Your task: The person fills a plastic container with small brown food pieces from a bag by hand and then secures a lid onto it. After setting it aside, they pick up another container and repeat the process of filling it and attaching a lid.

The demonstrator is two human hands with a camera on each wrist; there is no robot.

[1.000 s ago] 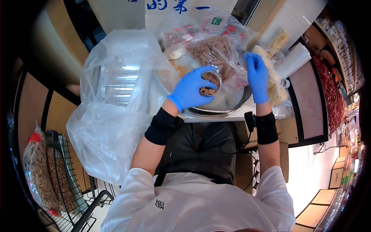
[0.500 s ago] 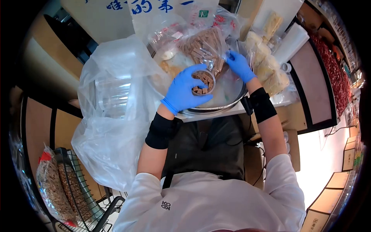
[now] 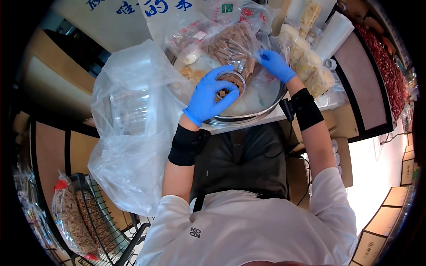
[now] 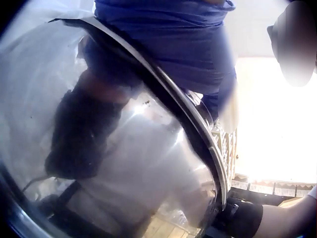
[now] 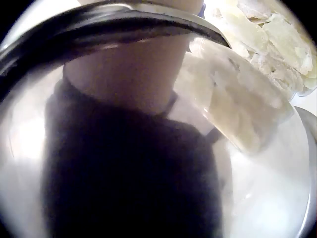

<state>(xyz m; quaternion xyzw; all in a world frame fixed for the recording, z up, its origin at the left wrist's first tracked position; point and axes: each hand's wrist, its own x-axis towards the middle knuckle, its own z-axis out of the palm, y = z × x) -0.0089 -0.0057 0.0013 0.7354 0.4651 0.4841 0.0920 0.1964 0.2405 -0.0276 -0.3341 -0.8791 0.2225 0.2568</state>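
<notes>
Blue-gloved, my left hand curls round a clear round tub of brown cubes, its fingers over the opening. Just behind the tub lies a clear bag of brown pieces inside a wide metal basin. My right hand, also gloved, pinches the bag's film at its right side; the fingertips are partly hidden by plastic. In the left wrist view the blue glove shows beyond the shiny basin wall. The right wrist view shows mostly the basin's reflecting side.
A large translucent bag with stacked clear tubs stands left of the basin. Bags of pale slices and a white roll are at the right. A wire basket with filled bags is at the lower left.
My right hand has moved left from the basin's right side to the bag of brown pieces. The left hand holds the tub throughout, its fingers now further over the opening. The head view has shifted.
</notes>
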